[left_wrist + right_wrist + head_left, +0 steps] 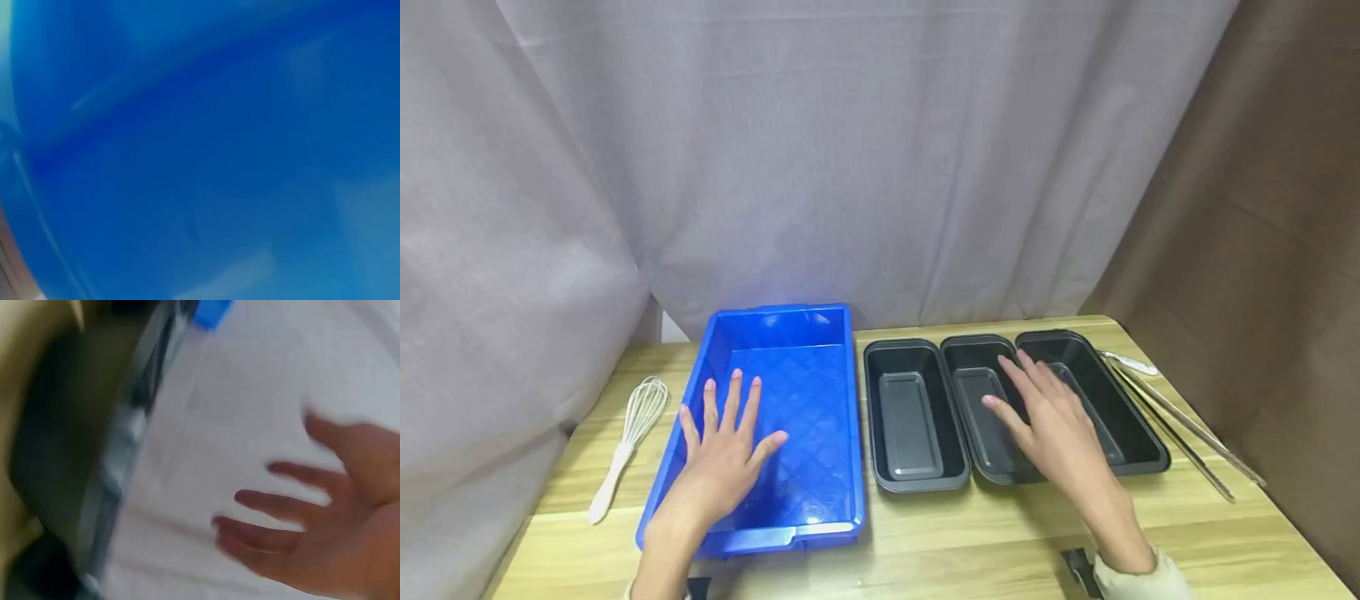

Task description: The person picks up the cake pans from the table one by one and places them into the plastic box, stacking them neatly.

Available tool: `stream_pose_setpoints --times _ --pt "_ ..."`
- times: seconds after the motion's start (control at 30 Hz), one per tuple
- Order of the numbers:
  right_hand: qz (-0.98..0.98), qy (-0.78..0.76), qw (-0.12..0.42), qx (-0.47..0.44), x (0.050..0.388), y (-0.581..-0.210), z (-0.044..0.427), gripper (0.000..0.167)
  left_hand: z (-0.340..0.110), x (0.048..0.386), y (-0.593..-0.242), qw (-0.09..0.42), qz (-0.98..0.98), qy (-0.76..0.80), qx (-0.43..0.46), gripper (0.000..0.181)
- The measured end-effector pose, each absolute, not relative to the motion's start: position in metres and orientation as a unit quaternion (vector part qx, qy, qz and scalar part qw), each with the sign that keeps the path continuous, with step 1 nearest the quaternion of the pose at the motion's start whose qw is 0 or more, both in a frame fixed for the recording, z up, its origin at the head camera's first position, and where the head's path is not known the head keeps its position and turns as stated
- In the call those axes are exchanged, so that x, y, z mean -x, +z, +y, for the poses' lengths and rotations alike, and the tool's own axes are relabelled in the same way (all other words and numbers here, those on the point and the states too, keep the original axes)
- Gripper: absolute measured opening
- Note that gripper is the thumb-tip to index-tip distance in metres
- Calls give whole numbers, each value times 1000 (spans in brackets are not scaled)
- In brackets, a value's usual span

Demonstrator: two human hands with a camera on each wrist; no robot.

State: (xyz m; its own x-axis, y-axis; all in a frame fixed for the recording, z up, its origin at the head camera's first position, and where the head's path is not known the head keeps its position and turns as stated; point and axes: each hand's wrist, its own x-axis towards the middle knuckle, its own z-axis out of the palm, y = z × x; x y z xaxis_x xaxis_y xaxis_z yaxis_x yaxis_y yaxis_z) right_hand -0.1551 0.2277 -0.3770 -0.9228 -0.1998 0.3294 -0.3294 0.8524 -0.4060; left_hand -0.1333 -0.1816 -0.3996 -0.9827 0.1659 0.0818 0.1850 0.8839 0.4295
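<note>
In the head view, lower left, the left hand [718,467], empty, fingers spread, is over the blue tray [854,417]; lower right, the right hand [1062,421], likewise, over the black pans [988,429]; staying clear of rims seems wisest. Left wrist: mostly tray, no fingers discernible. Right wrist: fingers against the grey curtain [206,444], blurred pan rim left

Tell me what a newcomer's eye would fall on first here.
Probably the bright blue rectangular plastic tray, left of centre on the pale wood-grain table, with the bare left hand spread over it. Next, three dark rectangular loaf pans side by side to its right, the bare right hand over two of them.
</note>
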Motion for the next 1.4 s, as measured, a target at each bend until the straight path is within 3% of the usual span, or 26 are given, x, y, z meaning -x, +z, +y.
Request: stream_pose_setpoints --times 0.07,0.17,0.37,0.53,0.67,0.77,1.07,1.4 --pt "-921 335 145 -134 145 -383 219 47 -185 132 -399 19 -972 -216 91 84" --pt "-851 491 75 -171 126 -400 212 39 -188 131 -399 15 -975 -201 93 82" --pt "-718 625 -131 -275 98 -444 217 60 -197 127 -405 63 -975 -189 97 64" --pt "-712 629 -224 -217 91 -460 221 74 -215 130 -407 87 -970 -204 94 64" --pt "-714 622 -272 -172 96 -466 217 81 -234 132 -408 69 -969 -222 79 71" --pt "-713 631 -262 -156 104 -471 209 82 -244 132 -410 52 -970 -230 66 74" --pt "-720 682 -123 -33 119 -483 180 68 -260 135 -420 48 -974 -213 58 77" --pt "-716 682 -142 -42 124 -480 181 87 -261 143 -426 52 -976 -202 63 78"
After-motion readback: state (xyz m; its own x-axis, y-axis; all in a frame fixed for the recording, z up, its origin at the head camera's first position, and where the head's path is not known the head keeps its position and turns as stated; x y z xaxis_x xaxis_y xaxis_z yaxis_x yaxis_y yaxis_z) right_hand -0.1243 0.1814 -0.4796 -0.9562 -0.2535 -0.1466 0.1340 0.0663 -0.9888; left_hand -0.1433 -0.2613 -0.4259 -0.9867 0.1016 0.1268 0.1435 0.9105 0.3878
